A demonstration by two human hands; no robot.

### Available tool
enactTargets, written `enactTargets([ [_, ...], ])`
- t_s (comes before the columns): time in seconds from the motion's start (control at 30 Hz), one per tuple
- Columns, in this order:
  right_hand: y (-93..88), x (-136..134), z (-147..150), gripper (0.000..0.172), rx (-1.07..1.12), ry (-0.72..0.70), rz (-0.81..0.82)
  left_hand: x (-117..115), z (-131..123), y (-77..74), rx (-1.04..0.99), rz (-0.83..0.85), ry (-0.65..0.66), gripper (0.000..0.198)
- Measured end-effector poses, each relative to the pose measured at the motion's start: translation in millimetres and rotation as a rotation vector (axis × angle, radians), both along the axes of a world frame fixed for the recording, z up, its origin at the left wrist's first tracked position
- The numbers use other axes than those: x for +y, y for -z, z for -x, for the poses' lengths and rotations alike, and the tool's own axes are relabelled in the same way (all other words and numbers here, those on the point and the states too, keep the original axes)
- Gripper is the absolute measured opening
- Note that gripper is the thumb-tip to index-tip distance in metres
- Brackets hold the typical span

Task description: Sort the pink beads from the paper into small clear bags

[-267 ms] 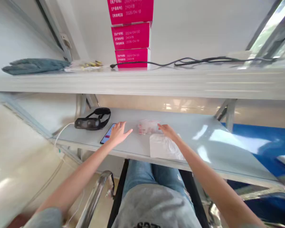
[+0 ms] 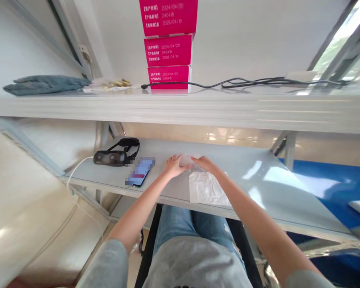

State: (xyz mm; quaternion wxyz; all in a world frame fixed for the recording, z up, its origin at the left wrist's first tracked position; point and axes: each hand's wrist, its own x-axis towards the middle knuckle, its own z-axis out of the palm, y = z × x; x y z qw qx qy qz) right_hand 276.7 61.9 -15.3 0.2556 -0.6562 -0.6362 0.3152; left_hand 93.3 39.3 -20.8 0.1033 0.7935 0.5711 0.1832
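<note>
A small clear plastic bag [image 2: 185,161] with pale pinkish contents lies on the grey lower shelf board. On its left side is my left hand [image 2: 174,166], thumb and fingers apart, at the bag's edge. From the right, my right hand [image 2: 205,163] reaches over the bag's other edge, its fingers stretched out and partly over it. Both hands cover parts of the bag, and I cannot make out what is inside. Just in front of it lies a crumpled white sheet or pouch [image 2: 205,190], partly under my right forearm.
Left of my hands are a phone [image 2: 142,172] and a black headset [image 2: 112,157] with a white cable. Overhead, the upper shelf [image 2: 180,110] carries stacked pink boxes [image 2: 169,50], a black cable [image 2: 252,81] and a folded grey-blue cloth [image 2: 48,85].
My left hand has moved right, from beside the phone to the plastic bag, uncovering the phone. My right hand has shifted slightly left over the bag.
</note>
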Motion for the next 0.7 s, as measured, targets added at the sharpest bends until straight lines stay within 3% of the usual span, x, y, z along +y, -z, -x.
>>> enactTargets([
  [0.13, -6.6, -7, 14, 0.029, 0.129, -0.050, 0.108, -4, 2, 12.4, -0.006, 0.032, 0.073, 0.083],
  [0.37, -15.4, -20, 41, 0.032, 0.318, -0.150, 0.190, -16, 16, 22.7, -0.196, -0.086, 0.118, 0.063],
  [0.63, -14.8, -45, 55, 0.035, 0.363, -0.276, 0.208, -59, 37, 24.6, -0.213, -0.171, 0.138, 0.064],
  [0.7, -11.8, -51, 56, 0.029, 0.341, -0.315, 0.166, -69, 40, 23.5, -0.181, -0.192, 0.159, 0.064],
])
